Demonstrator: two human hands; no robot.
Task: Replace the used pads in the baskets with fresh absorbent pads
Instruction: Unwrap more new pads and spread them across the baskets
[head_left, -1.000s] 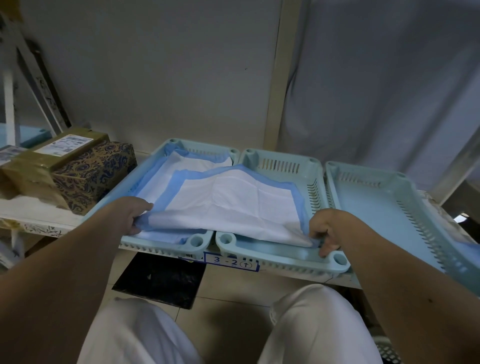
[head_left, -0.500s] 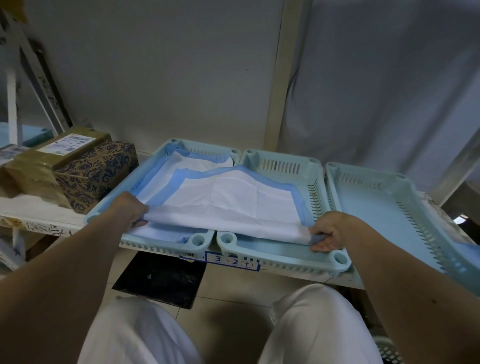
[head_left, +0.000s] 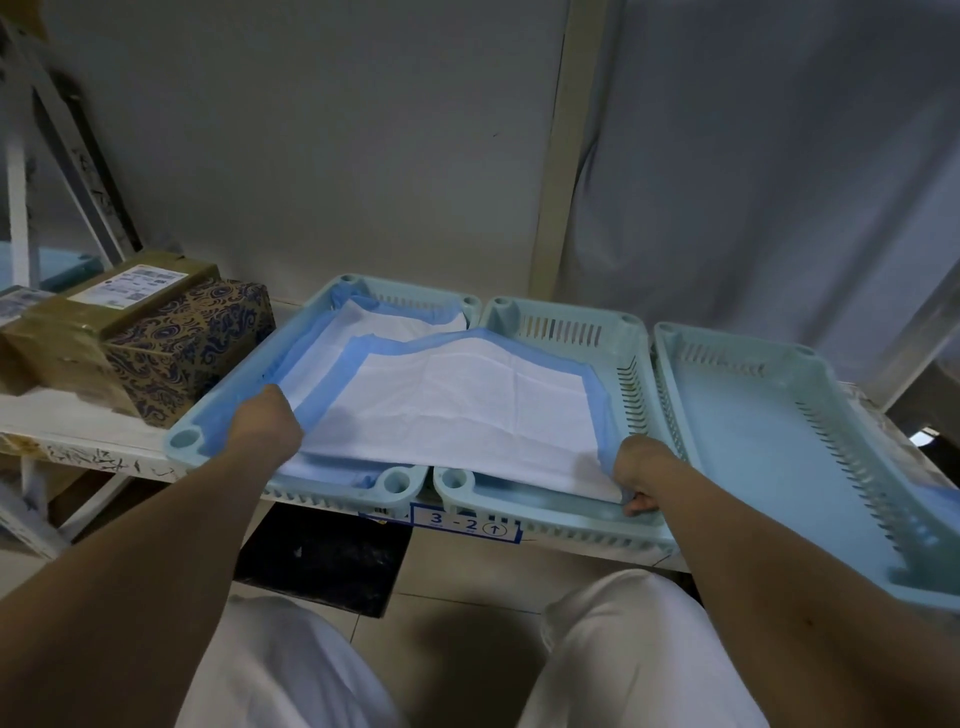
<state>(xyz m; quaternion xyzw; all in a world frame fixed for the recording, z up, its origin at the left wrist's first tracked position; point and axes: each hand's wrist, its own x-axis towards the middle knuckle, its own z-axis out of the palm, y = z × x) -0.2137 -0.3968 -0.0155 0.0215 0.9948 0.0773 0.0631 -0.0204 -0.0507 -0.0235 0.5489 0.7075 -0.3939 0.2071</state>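
Observation:
Three light blue baskets stand side by side on a white shelf. A white pad with a blue border (head_left: 467, 405) is stretched flat above the left basket (head_left: 187, 439) and the middle basket (head_left: 561, 327). My left hand (head_left: 267, 423) grips its near left corner. My right hand (head_left: 641, 473) pinches its near right corner over the middle basket's front rim. A second blue-edged pad (head_left: 395, 322) lies inside the left basket underneath. The right basket (head_left: 769, 415) holds no pad.
Two cardboard boxes (head_left: 135, 338), one with a dark patterned wrap, sit on the shelf left of the baskets. A shelf label "3-2" (head_left: 465, 522) hangs on the front edge. My knees in white trousers are below. A wall and a grey curtain stand behind.
Both hands have lifted and pulled the pad's near edge taut and slightly toward me; the pad now hangs flatter across the left and middle baskets.

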